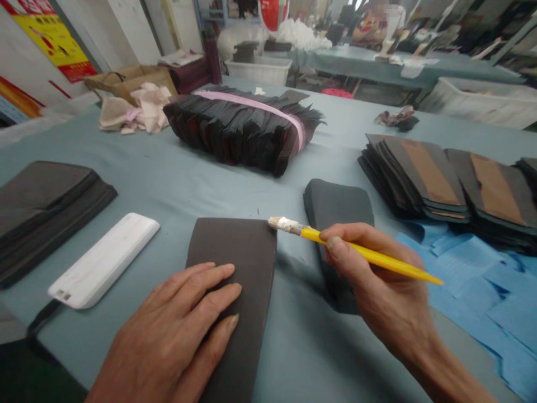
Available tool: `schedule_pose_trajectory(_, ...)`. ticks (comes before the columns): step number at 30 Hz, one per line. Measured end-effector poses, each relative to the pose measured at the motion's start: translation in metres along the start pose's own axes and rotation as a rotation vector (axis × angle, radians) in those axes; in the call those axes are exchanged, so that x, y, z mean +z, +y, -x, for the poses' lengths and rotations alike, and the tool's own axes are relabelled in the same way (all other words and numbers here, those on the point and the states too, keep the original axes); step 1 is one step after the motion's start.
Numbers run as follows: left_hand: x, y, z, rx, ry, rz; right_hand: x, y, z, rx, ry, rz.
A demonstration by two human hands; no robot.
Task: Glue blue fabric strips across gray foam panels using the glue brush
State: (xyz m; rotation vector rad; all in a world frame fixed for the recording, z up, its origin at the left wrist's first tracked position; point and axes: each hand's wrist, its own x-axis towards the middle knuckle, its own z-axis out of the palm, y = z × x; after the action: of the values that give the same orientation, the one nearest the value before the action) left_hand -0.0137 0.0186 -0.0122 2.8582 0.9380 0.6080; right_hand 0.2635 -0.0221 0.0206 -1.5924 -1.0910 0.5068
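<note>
A dark brown-grey rectangular panel (235,246), perhaps a stack of them, lies on the table in front of me. My left hand (180,330) rests flat on its left side, fingers stretched out. My right hand (373,274) grips a paintbrush (377,257) with a yellow handle. The brush's whitish, caked tip is at the panel's far right corner; whether it touches I cannot tell. Partly behind my right hand sits a stack of dark grey pieces (339,204).
A white power bank (104,260) with a dark cable and a dark stack (50,201) lie left. A strapped bundle of dark pieces (247,126) sits farther back. On the right are banded dark stacks (419,173) and blue sheets (474,285). A person (377,25) is in the background.
</note>
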Motion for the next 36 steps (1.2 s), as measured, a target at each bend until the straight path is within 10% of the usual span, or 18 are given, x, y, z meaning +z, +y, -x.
schedule_pose_trajectory(36,-0.001,0.012,-0.014,-0.005,0.045,-0.006,-0.007,-0.008,0.013,-0.158,0.056,0.162)
